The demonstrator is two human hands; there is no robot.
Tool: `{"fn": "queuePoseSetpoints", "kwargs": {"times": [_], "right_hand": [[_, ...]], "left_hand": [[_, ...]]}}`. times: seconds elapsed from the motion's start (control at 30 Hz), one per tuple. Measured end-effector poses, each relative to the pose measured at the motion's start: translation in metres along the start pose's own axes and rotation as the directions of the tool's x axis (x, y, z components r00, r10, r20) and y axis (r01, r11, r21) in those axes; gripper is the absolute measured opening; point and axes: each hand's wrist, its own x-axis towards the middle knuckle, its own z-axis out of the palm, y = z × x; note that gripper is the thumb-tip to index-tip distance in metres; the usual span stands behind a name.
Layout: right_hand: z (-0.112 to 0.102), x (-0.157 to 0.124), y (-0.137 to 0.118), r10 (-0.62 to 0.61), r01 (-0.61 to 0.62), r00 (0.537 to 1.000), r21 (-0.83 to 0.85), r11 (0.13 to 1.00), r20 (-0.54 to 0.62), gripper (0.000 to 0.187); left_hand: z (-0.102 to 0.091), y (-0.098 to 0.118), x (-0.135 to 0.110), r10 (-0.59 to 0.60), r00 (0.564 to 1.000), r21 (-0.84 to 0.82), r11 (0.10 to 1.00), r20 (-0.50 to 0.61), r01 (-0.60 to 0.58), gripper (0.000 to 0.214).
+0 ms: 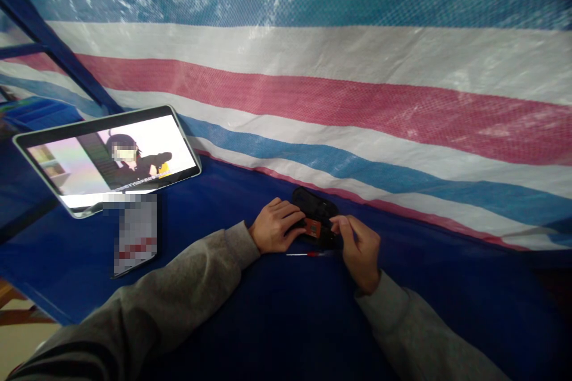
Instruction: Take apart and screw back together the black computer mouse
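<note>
A black object (314,202), perhaps an opened device casing, lies on the dark blue surface with an orange-red panel (313,227) showing inside it. My left hand (277,226) grips its left side, fingers curled over the edge. At the right side, my right hand (361,250) is closed in a pinch, thumb and forefinger together close to the casing. What sits between those fingertips is too small and dark to make out. Just in front of the casing lies a thin screwdriver (308,255) with a pale shaft and a red part.
To the left, a tablet (111,158) playing a cartoon leans at an angle. A partly blurred flat item (138,232) lies in front of it. Behind the blue surface (214,315) rises a striped plastic sheet (322,95). A dark blue bar (67,65) slants at the far left.
</note>
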Motion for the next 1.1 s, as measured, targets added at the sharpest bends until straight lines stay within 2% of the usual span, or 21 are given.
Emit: {"fn": "queuePoseSetpoints", "kwargs": {"times": [0.23, 0.37, 0.43, 0.53, 0.63, 1.1], "right_hand": [[-0.001, 0.000, 0.001, -0.010, 0.010, 1.000, -0.019, 1.000, -0.004, 0.023], [0.001, 0.005, 0.003, -0.106, 0.099, 0.993, -0.127, 0.987, -0.047, 0.013], [0.004, 0.007, 0.007, -0.122, 0.116, 0.992, -0.203, 0.972, -0.021, 0.016], [0.008, 0.008, 0.014, -0.074, 0.085, 0.996, -0.258, 0.962, 0.053, 0.026], [0.010, 0.007, 0.018, -0.036, 0.061, 0.994, -0.256, 0.965, 0.100, 0.025], [0.011, 0.007, 0.019, -0.011, 0.040, 0.993, -0.241, 0.970, 0.120, 0.026]], "left_hand": [[0.001, 0.001, 0.000, 0.000, 1.000, 0.000, 1.000, -0.006, 0.000, 0.027], [0.000, 0.001, 0.000, -0.003, 1.000, 0.008, 1.000, 0.011, 0.003, 0.027], [0.000, 0.002, 0.000, 0.003, 1.000, 0.022, 1.000, 0.007, -0.003, 0.026], [0.001, 0.002, 0.001, 0.006, 1.000, 0.045, 0.999, 0.000, -0.006, 0.027], [0.002, 0.001, 0.001, 0.004, 1.000, 0.053, 0.999, -0.005, -0.004, 0.028], [0.002, 0.001, 0.000, -0.012, 0.999, 0.017, 1.000, 0.048, 0.011, 0.027]]}}
